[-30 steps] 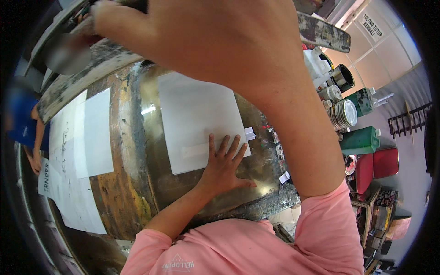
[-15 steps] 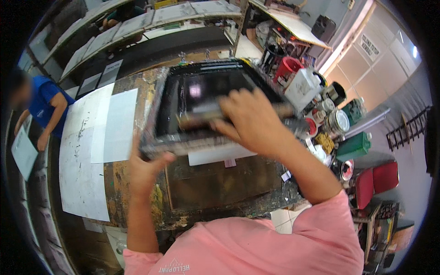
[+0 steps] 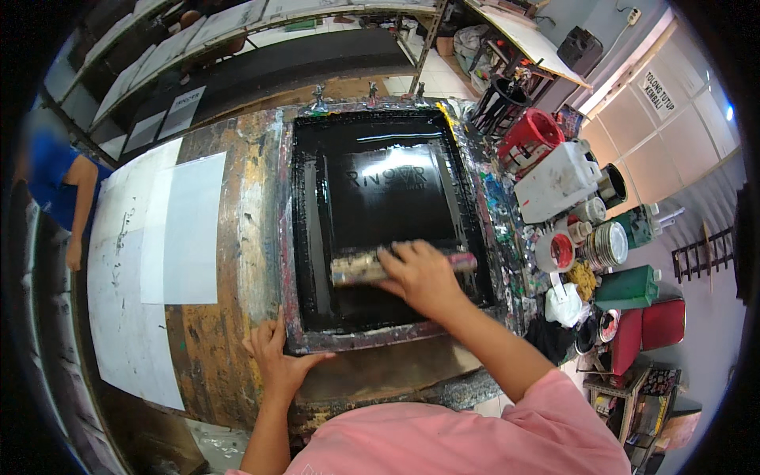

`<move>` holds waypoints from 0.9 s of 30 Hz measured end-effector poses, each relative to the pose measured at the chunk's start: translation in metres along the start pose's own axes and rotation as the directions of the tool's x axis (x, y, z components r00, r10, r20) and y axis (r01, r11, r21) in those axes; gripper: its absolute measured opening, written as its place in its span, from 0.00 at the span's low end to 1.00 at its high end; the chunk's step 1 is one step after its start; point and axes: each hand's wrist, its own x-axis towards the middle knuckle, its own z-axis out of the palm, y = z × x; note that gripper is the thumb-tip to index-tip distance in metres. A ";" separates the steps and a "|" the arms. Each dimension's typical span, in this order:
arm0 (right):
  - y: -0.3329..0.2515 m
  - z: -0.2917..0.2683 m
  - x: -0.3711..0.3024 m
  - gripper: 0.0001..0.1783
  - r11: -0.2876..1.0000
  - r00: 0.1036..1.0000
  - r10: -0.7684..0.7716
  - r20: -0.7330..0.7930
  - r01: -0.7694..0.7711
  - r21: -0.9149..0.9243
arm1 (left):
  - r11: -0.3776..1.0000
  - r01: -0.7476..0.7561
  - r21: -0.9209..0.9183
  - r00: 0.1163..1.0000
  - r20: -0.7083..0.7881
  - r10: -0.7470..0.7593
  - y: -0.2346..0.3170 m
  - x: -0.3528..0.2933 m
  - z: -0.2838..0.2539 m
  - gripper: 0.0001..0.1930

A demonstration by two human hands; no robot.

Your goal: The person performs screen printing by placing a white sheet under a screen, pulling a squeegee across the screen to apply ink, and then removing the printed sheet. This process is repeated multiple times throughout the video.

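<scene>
A screen-printing frame (image 3: 404, 336) lies flat on the paint-stained table, its mesh covered in wet black ink (image 3: 380, 218) with faint lettering showing in the far half. My right hand (image 3: 422, 277) is closed around the wooden handle of a squeegee (image 3: 356, 267), which lies crosswise over the near part of the mesh. The squeegee's blade edge is hidden. At the frame's near left corner rests my left hand (image 3: 277, 356), thumb and fingers spread along the two sides. Hinge clamps (image 3: 372, 96) stand along the frame's far edge.
White sheets (image 3: 190, 229) lie on the table's left part. Along the right stand a white jerrycan (image 3: 558, 182), a red bucket (image 3: 532, 138), paint tins (image 3: 606, 244) and a green container (image 3: 629, 286). A person in a blue shirt (image 3: 55, 182) stands at far left.
The frame, tilted up at its near side before, is now down flat on the table. My right hand and the squeegee sit nearer the frame's front edge; my left hand has lowered with the corner.
</scene>
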 end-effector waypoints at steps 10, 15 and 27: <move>0.139 0.008 0.211 0.27 0.999 0.958 0.011 0.285 0.000 -0.036 | 0.994 -0.010 -0.113 0.999 -0.040 0.005 -0.002 0.000 -0.004 0.70; 0.144 0.023 0.209 0.28 0.995 0.996 -0.035 0.086 0.043 -0.093 | 0.977 -0.063 -0.204 0.997 -0.058 0.053 -0.001 -0.001 -0.005 0.71; -0.040 -0.058 -0.007 0.24 0.997 0.976 0.054 0.210 -0.040 -0.073 | 0.964 -0.021 -0.265 0.998 -0.069 0.002 0.011 0.003 -0.007 0.65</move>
